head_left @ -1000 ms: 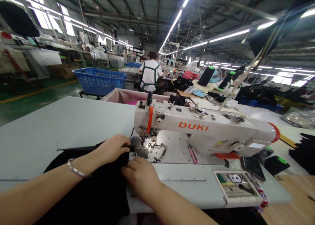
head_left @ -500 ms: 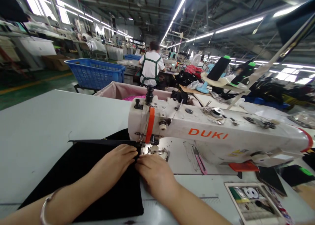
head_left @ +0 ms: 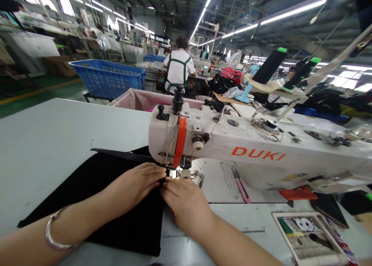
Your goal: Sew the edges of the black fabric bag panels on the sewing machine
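Observation:
Black fabric point(head_left: 95, 180) lies on the sewing machine table, with its inner edge under the head of a white sewing machine point(head_left: 215, 134). My left hand point(head_left: 142, 182) rests on the cloth, fingers stretched out flat and tips close to the presser foot point(head_left: 173, 173). Beside it, my right hand point(head_left: 186, 202) has its fingers bent and pressed together at the cloth's right edge, just in front of the foot. The hands partly hide that edge. A folded strip point(head_left: 122, 154) runs along the far side of the cloth.
Pink-handled thread snips point(head_left: 241, 186) lie on the machine bed. An inset tray point(head_left: 308, 235) with bobbins is at the right. Black thread cones point(head_left: 270, 66) stand behind the machine. Beyond are a pink fabric bin point(head_left: 130, 97), a blue basket point(head_left: 107, 78) and a co-worker point(head_left: 178, 66), back turned.
The view has shifted slightly, so the machine appears a little further right. The far end of the folded strip has come nearer the machine. Both hands remain beside the presser foot.

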Tool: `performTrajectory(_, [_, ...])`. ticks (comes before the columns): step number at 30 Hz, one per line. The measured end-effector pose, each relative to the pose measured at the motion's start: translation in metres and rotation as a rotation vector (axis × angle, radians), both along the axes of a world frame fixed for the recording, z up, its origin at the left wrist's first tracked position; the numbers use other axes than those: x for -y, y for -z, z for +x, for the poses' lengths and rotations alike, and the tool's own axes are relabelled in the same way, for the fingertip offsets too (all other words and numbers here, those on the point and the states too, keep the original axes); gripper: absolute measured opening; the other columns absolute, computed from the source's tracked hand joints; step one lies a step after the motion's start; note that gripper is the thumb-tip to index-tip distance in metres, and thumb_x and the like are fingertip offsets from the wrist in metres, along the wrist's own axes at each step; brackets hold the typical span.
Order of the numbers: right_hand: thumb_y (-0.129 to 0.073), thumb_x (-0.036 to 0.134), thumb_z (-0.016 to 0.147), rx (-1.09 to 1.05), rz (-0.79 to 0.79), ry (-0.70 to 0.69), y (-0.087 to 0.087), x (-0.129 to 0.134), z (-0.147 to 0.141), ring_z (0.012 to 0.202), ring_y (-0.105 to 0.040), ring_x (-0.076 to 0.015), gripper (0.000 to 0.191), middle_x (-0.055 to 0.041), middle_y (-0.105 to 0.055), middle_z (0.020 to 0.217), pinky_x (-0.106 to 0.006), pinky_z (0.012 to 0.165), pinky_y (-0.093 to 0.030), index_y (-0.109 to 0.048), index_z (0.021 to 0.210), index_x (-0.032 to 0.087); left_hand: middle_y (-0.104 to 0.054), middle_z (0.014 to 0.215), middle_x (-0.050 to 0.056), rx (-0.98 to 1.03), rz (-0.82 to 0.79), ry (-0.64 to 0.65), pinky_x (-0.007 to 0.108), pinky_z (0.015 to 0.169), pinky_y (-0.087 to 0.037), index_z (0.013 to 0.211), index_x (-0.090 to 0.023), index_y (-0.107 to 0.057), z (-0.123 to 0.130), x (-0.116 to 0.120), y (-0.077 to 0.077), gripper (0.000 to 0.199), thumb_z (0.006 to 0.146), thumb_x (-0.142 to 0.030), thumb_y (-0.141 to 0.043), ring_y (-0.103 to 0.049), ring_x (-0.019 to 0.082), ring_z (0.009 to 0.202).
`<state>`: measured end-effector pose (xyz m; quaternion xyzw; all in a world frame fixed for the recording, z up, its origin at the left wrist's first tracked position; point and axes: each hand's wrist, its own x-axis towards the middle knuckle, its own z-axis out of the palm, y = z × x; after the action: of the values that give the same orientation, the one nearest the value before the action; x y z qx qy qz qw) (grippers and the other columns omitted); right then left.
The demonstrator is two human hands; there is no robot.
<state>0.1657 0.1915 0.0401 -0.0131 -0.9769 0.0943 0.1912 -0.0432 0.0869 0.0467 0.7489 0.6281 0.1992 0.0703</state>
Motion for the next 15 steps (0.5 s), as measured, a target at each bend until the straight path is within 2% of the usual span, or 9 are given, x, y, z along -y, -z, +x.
performTrajectory(5, [-0.053,0.008,0.099,-0.013,-0.007,-0.011,0.002,0.002,0.002,0.116,-0.068,-0.0242,0.021,-0.0112,-0.076,0.111,-0.038,0.098,-0.055,-0.072,0.106,0.016,-0.073,0.133,0.008,0.036,0.03,-0.006,0.044,0.119,-0.048,0.129,-0.02,-0.073,0.004,0.002,-0.001,0.035,0.101,-0.016,-0.052,-0.067,0.025,0.127])
performTrajectory(9, [-0.052,0.005,0.095,0.009,-0.023,-0.019,0.002,0.004,0.002,0.121,-0.067,-0.025,0.026,-0.0127,-0.075,0.113,-0.039,0.102,-0.055,-0.071,0.11,0.015,-0.072,0.135,0.006,0.119,-0.006,-0.001,0.041,0.119,-0.048,0.131,-0.023,-0.071,0.004,0.0,-0.007,0.034,0.101,-0.02,-0.055,-0.065,0.024,0.128])
performTrajectory(15, [-0.053,0.003,0.09,0.032,-0.017,-0.01,0.001,0.003,0.001,0.114,-0.069,-0.0252,0.028,-0.0126,-0.075,0.111,-0.038,0.098,-0.056,-0.071,0.108,0.015,-0.072,0.134,0.006,0.132,-0.018,0.004,0.041,0.119,-0.046,0.13,-0.023,-0.072,0.003,-0.001,-0.012,0.033,0.102,-0.019,-0.054,-0.065,0.023,0.127])
